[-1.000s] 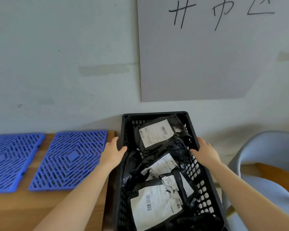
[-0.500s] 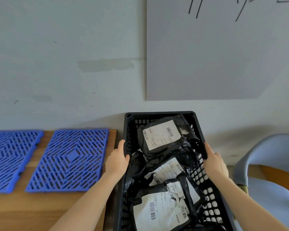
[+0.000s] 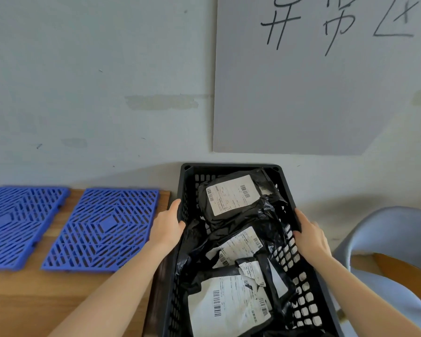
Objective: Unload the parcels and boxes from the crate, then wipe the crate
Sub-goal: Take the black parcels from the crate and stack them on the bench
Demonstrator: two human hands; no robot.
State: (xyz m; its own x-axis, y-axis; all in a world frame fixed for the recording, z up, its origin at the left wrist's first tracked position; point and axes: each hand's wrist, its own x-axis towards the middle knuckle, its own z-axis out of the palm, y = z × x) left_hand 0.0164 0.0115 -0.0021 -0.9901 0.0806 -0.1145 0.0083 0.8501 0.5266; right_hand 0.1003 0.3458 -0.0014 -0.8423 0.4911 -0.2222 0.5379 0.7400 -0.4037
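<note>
**Crate** (image 3: 231,165): black plastic with slotted walls, long axis running away from the person. It sits at the right end of the wooden table (image 3: 22,300), its far end close to the wall. Whether it rests on the table edge or is carried cannot be told.

**Contents:** black poly parcels with white barcode labels, piled loosely and overlapping.
- far parcel (image 3: 231,198), label up, tilted against the far end
- middle parcel (image 3: 241,244), crumpled, partly under its neighbours
- small parcel (image 3: 250,268), torn label, lying on the one nearest the person
- near parcel (image 3: 226,305), the largest label

No boxes can be made out.

**Left hand** (image 3: 167,227): grips the crate's left rim about midway along, thumb hooked over the inside, fingers hidden on the outer wall.

**Right hand** (image 3: 310,235): holds the right rim opposite, fingers curled over the edge, back of the hand up.

**Beside the crate:** two blue grid mats lie flat on the table, the nearer mat (image 3: 105,227) just left of the left hand and the farther mat (image 3: 12,222) cut by the frame edge. A pale chair (image 3: 394,229) stands at the right. A grey board (image 3: 301,93) with handwriting is on the wall.

**Change from half a second ago:** both hands stay at the same places on the rims and the parcels lie as before. More of the board's handwriting is in view.
</note>
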